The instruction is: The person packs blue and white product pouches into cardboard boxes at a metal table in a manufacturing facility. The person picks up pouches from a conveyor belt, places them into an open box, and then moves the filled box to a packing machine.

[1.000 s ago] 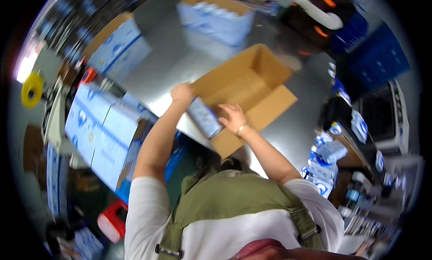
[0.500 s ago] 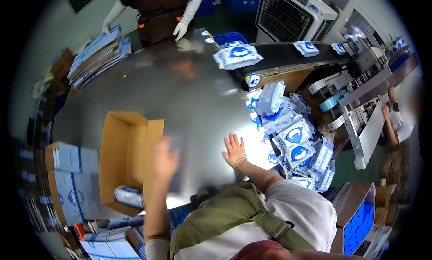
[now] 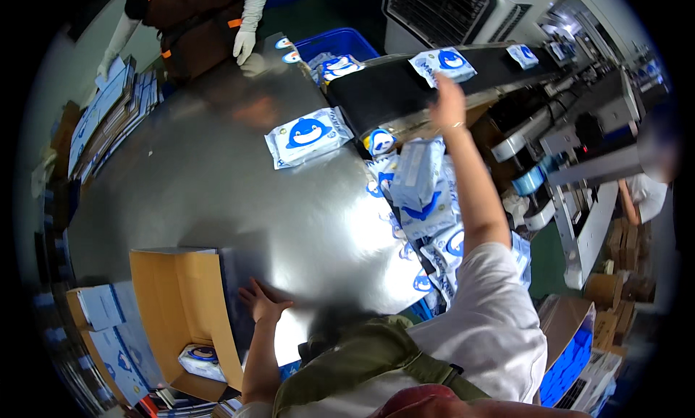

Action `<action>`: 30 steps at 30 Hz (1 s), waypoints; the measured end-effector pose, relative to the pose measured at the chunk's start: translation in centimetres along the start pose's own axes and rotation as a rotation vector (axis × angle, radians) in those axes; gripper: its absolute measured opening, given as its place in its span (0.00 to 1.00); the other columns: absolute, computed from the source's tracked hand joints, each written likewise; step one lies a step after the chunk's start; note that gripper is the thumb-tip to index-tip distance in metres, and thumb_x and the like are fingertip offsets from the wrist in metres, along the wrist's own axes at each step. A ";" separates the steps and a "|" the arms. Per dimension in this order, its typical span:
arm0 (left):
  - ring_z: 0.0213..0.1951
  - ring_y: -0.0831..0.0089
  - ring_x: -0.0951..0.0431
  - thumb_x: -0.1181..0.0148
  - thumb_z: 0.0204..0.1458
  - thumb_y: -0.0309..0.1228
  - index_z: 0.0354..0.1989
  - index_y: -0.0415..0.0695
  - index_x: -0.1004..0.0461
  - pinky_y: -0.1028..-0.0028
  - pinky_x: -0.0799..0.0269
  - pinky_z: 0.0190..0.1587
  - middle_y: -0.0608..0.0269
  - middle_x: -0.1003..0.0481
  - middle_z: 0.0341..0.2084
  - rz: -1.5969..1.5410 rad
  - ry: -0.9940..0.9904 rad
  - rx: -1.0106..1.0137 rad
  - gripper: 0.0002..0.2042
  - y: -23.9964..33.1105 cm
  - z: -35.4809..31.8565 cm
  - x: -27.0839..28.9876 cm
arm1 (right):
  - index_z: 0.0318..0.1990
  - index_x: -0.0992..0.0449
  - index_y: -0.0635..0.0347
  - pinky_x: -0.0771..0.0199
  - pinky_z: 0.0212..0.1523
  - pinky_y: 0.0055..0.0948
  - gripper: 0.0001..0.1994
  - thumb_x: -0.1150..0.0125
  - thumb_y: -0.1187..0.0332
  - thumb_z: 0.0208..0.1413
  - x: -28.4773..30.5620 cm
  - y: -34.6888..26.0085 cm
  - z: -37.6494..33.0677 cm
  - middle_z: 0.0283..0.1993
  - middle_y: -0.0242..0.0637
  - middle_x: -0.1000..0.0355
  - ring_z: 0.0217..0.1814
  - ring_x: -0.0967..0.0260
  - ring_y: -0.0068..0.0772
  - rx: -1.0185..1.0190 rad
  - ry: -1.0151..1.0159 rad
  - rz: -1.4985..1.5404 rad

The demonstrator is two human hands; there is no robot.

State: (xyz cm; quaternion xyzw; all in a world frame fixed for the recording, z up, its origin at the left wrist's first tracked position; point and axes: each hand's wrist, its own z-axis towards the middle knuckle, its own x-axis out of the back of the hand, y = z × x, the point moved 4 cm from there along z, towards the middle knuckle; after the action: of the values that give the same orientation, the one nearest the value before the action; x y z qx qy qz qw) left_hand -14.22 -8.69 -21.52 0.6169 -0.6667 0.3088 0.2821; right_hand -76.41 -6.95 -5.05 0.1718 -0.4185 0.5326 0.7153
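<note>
The person's left hand (image 3: 262, 301) lies open and flat on the steel table (image 3: 195, 193), holding nothing, touching the edge of the open cardboard box (image 3: 174, 302); one blue-and-white pack (image 3: 199, 360) sits inside it. The right hand (image 3: 449, 103) is stretched to the black conveyor belt (image 3: 391, 89), fingers loosely open, empty, just below a pack on the belt (image 3: 441, 63). The table centre offers free room; a heap of packs (image 3: 423, 201) crowds its right edge.

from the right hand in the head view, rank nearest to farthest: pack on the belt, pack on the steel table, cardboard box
1. Pack on the belt, right beside the right hand, just above it.
2. Pack on the steel table, to its left.
3. Cardboard box, far lower left, by the left hand.
</note>
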 end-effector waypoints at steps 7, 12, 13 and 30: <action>0.67 0.42 0.70 0.25 0.21 0.56 0.68 0.48 0.71 0.55 0.67 0.67 0.32 0.70 0.64 -0.057 0.000 0.015 0.68 0.4 0.0 0.1 | 0.67 0.55 0.33 0.58 0.67 0.47 0.49 0.39 0.81 0.37 -6.8 6.3 8.4 0.71 0.34 0.55 0.73 0.60 0.37 0.042 -0.330 -0.578; 0.67 0.41 0.66 0.24 0.19 0.53 0.67 0.47 0.64 0.56 0.63 0.67 0.31 0.66 0.64 -0.098 0.026 0.013 0.66 -0.2 -0.4 0.5 | 0.54 0.33 0.43 0.48 0.63 0.48 0.27 0.40 0.73 0.42 -11.1 -5.1 10.7 0.55 0.39 0.35 0.60 0.40 0.43 0.173 -0.523 -0.236; 0.67 0.41 0.66 0.24 0.19 0.53 0.67 0.47 0.64 0.55 0.63 0.66 0.31 0.66 0.64 -0.099 0.029 0.002 0.66 0.0 -0.2 0.6 | 0.53 0.32 0.43 0.47 0.62 0.48 0.27 0.39 0.71 0.41 -11.6 -7.2 10.8 0.52 0.40 0.33 0.59 0.39 0.43 0.292 -0.457 -0.217; 0.64 0.50 0.49 0.33 0.40 0.36 0.60 0.41 0.42 0.58 0.51 0.64 0.42 0.47 0.62 -0.484 0.331 -0.171 0.36 -5.0 -3.9 -2.8 | 0.60 0.38 0.49 0.53 0.63 0.53 0.44 0.28 0.65 0.25 0.6 -33.7 -22.5 0.64 0.52 0.47 0.66 0.51 0.58 0.594 -0.564 0.197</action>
State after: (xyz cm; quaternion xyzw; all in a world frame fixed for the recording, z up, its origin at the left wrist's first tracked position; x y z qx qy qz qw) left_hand -9.00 -4.14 -20.73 0.6734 -0.4688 0.2714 0.5031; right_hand -36.53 -3.58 -11.13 0.4688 -0.4408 0.6279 0.4379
